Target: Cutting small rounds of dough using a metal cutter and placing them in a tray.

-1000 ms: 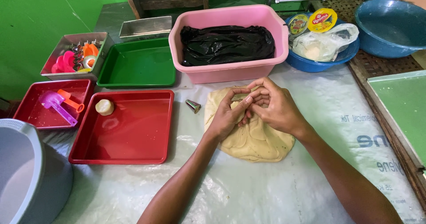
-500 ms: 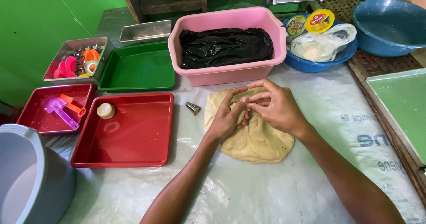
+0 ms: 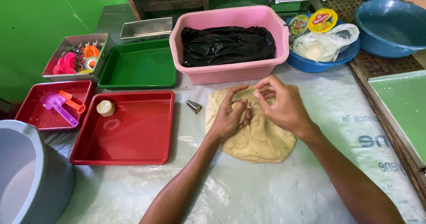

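Both hands (image 3: 257, 111) atop dough slab (image 3: 257, 139)

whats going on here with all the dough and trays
A person works a flat slab of pale dough on a plastic-covered table. The left hand rests on the dough, and the right hand pinches a small bit just above it. One round dough piece sits in the big red tray to the left, and a small metal cone lies between tray and dough. Behind stands a pink tub lined with black plastic.
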